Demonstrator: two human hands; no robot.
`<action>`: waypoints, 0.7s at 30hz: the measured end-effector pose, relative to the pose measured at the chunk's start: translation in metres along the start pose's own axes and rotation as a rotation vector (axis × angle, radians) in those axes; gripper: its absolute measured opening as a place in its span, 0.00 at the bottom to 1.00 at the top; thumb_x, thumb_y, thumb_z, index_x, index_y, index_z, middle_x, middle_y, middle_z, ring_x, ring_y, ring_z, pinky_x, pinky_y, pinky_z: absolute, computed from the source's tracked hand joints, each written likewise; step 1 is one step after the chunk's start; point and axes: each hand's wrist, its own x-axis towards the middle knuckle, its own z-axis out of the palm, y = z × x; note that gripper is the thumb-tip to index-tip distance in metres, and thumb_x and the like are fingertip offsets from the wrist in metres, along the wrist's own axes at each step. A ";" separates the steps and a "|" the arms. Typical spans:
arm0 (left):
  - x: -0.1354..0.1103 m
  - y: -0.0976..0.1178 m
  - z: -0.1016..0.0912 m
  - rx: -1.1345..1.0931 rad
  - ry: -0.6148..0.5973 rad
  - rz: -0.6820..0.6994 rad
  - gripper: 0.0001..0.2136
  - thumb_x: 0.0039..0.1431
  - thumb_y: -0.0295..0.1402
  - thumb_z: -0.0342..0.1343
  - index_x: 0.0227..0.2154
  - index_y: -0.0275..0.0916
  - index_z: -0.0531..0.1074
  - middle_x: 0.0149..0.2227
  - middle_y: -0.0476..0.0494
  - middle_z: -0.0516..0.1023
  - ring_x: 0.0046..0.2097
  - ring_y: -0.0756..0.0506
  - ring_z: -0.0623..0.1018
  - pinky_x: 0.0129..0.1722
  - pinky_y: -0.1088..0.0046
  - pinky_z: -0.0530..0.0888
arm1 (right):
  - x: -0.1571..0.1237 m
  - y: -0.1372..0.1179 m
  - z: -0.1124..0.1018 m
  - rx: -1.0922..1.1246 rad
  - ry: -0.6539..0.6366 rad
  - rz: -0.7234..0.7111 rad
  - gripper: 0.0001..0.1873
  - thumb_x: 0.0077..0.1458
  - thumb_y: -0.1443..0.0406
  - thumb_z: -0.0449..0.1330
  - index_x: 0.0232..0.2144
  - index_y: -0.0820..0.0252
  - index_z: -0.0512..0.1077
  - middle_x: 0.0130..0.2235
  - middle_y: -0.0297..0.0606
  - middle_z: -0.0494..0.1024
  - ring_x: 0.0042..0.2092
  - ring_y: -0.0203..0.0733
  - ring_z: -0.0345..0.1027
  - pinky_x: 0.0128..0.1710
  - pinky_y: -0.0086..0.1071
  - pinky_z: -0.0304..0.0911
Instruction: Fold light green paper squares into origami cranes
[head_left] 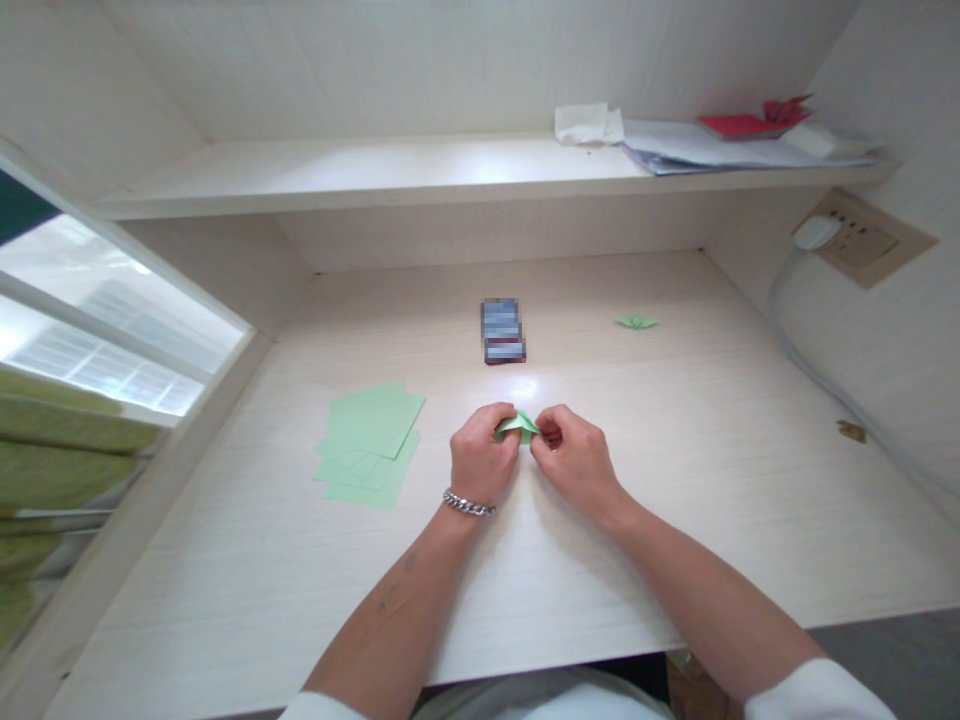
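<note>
Between my hands, above the middle of the pale desk, is a small piece of folded green paper. My left hand, with a chain bracelet at its wrist, is closed on the paper's left side. Thumb and forefinger of my right hand pinch its right end. The fingers cover much of the paper, so its full shape is hidden. Left of my hands lies a loose, overlapping stack of green paper sheets. A small green folded paper figure with pointed ends sits farther back on the right.
A phone with a blurred screen lies beyond my hands. The shelf above holds papers, a red folded figure and a white packet. A plugged-in cable runs down the right wall, past a small brownish scrap.
</note>
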 end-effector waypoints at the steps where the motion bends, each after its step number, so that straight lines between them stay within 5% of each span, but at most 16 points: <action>1: 0.000 0.000 0.000 -0.003 0.000 -0.005 0.10 0.48 0.23 0.55 0.34 0.41 0.75 0.36 0.47 0.80 0.38 0.45 0.79 0.41 0.69 0.75 | 0.000 0.000 0.000 0.001 0.001 0.004 0.08 0.47 0.72 0.54 0.31 0.56 0.68 0.31 0.34 0.75 0.33 0.40 0.70 0.35 0.31 0.64; 21: -0.001 -0.001 -0.001 -0.196 -0.006 -0.127 0.12 0.45 0.22 0.55 0.34 0.39 0.76 0.35 0.46 0.80 0.36 0.46 0.80 0.40 0.69 0.78 | 0.000 0.000 -0.002 0.092 -0.018 0.054 0.09 0.46 0.71 0.55 0.31 0.56 0.69 0.31 0.33 0.76 0.32 0.39 0.70 0.35 0.31 0.65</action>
